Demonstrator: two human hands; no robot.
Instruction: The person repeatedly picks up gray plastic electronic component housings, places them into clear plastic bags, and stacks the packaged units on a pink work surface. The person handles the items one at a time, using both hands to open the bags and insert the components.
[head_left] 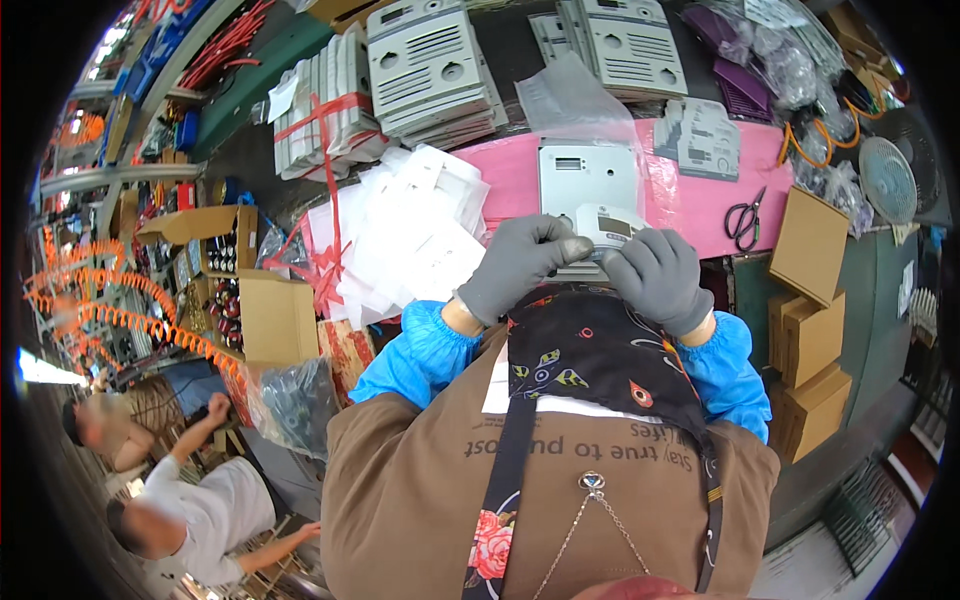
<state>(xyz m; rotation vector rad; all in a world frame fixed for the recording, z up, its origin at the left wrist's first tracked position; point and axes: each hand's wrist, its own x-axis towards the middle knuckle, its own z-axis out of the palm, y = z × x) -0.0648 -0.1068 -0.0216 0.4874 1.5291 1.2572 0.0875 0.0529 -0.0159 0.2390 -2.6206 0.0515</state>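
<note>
A light grey metal panel (566, 190) with a small window lies before me on a pink sheet (510, 170). Over its near part is a small pale faceplate label (603, 220) with an arched top and a dark window. My left hand (525, 265), in a grey glove, pinches at the label's left edge. At its lower right, my right hand (660, 278), gloved alike, has its fingers curled closed on the label. Both fingertips partly cover the label's near edge. A clear plastic film (575, 100) lies at the panel's far end.
Stacked grey panels (425, 65) and more panels (630, 45) stand at the back. White sheets (420, 215) are heaped left. Black scissors (745, 220) and printed labels (708, 140) lie right, near cardboard boxes (812, 335) and a fan (887, 180). Two people (215, 510) are at lower left.
</note>
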